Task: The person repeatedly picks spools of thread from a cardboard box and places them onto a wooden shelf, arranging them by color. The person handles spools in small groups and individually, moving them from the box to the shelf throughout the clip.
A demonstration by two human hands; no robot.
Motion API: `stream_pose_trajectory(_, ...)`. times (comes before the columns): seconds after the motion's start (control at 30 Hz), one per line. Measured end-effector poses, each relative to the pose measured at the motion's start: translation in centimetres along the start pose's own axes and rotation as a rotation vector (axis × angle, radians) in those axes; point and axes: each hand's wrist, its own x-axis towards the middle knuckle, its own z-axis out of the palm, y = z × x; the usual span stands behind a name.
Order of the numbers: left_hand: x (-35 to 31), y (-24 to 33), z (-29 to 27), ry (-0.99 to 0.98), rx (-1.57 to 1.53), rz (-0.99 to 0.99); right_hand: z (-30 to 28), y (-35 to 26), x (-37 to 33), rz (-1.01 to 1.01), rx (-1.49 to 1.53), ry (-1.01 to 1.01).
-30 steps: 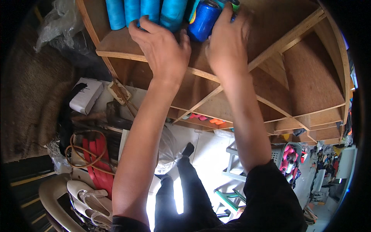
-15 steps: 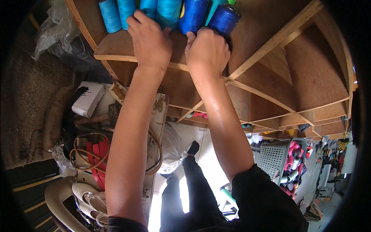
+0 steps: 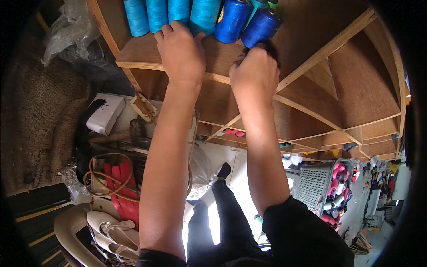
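Several light blue thread spools stand in a row in a wooden shelf compartment. To their right are a dark blue spool and another dark blue spool that leans to the right. Against the lower ends of the light blue spools is my left hand, back up, its thumb apart from the fingers. My right hand is closed just below the leaning dark blue spool, at the compartment's front. Its fingertips are curled out of sight, so what they hold, if anything, is hidden.
Wooden dividers form more compartments to the right. A grey basket of pink and white spools stands at lower right. To the left are a white box, red strips, a coiled cord and light sandals.
My right hand has shifted right and nearer to me, uncovering the lower end of the leaning dark blue spool. The left hand has barely moved against the spools. The whole view has shifted slightly.
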Motion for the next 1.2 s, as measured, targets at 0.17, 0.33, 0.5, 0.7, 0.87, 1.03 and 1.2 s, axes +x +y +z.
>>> stream_pose_trajectory(0.17,0.0,0.1,0.0,-0.005,-0.011,-0.027,0.8,-0.3,-0.9,-0.053,-0.001,0.024)
stream_pose_trajectory(0.33,-0.2,0.1,-0.4,0.03,-0.019,-0.013,1.4,0.1,-1.7,-0.109,0.04,0.067)
stream_pose_trajectory(0.5,-0.1,0.0,-0.6,0.041,-0.059,0.041,0.6,0.4,-3.1,-0.309,0.1,0.125)
stream_pose_trajectory(0.7,-0.2,-0.5,-0.7,0.061,-0.095,0.117,-6.9,4.4,-15.2,-0.411,0.379,-0.132)
stream_pose_trajectory(0.87,-0.1,-1.3,-2.0,-0.02,-0.137,0.21,-11.7,14.5,-33.5,-0.161,0.27,-0.682)
stream_pose_trajectory(1.03,-5.6,3.2,-6.6,0.007,-0.437,0.2,-19.4,20.8,-42.8,0.011,0.181,-0.891)
stream_pose_trajectory(1.2,-22.1,14.4,-13.6,-0.215,-0.856,-0.183,-23.4,24.5,-45.8,0.078,0.129,-0.853)
